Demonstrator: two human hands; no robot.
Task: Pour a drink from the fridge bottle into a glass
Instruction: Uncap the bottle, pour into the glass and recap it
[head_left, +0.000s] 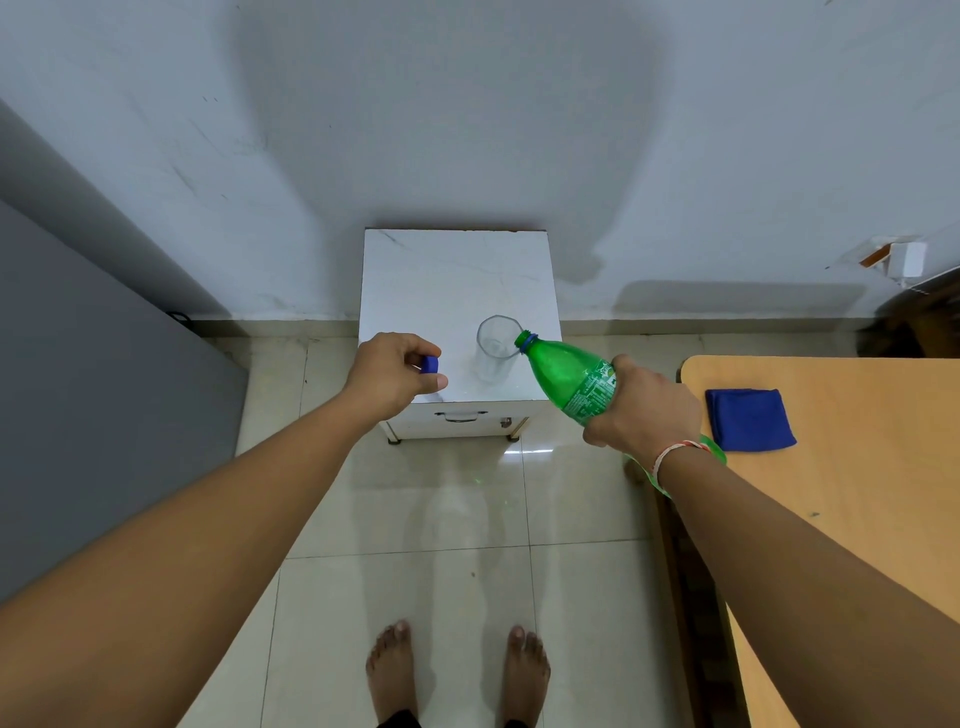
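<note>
My right hand (641, 410) grips a green plastic bottle (566, 376) around its label, tilted with the open mouth at the rim of a clear glass (493, 348). The glass stands upright on a small white cabinet (452, 275), near its front edge, and looks empty. My left hand (392, 376) pinches the bottle's blue cap (429, 365) just above the cabinet's front left corner. The bottle's lower end is hidden behind my right wrist.
A grey fridge side (93, 395) fills the left. A wooden table (862, 467) on the right holds a folded blue cloth (749, 418). The cabinet stands against a white wall (467, 130). My bare feet (457, 670) stand on glossy floor tiles.
</note>
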